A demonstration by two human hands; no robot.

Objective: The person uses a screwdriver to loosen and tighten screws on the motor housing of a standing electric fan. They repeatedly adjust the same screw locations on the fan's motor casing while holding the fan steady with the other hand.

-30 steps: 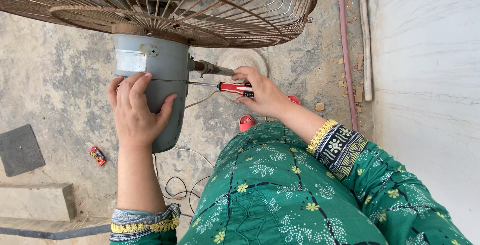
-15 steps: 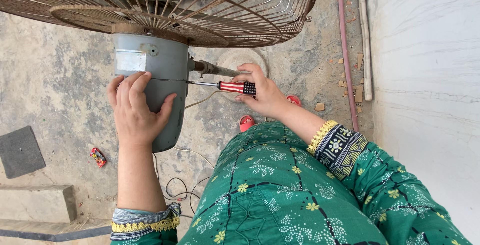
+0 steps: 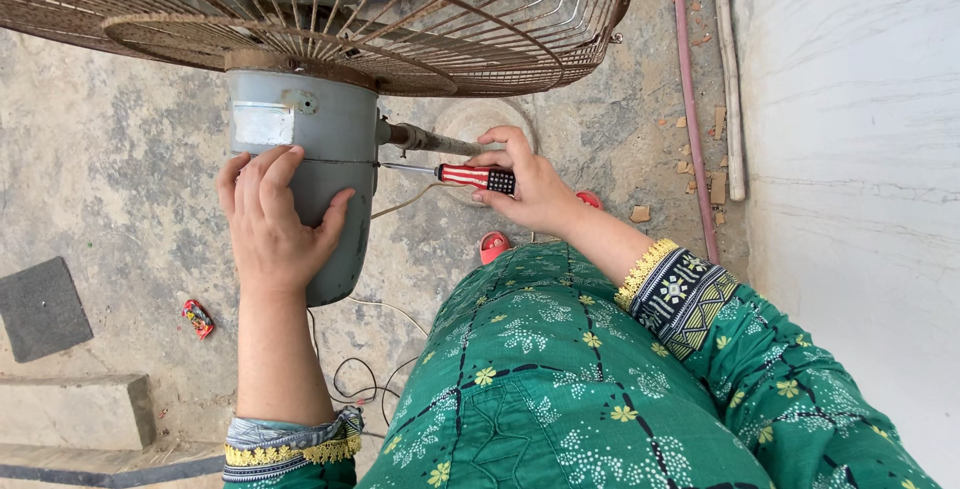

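From the head camera, the left hand lies flat against the grey motor housing of a pedestal fan, fingers spread and unclenched, pressing on the casing rather than gripping it. The right hand is closed around the striped red-and-white handle of a screwdriver — its thin shaft runs level to the left, the tip meeting the seam on the housing's side, just below the metal stem. Above, the rusty wire fan guard fills the top. Below lie a concrete floor, loose thin cables, and a small red object well apart.
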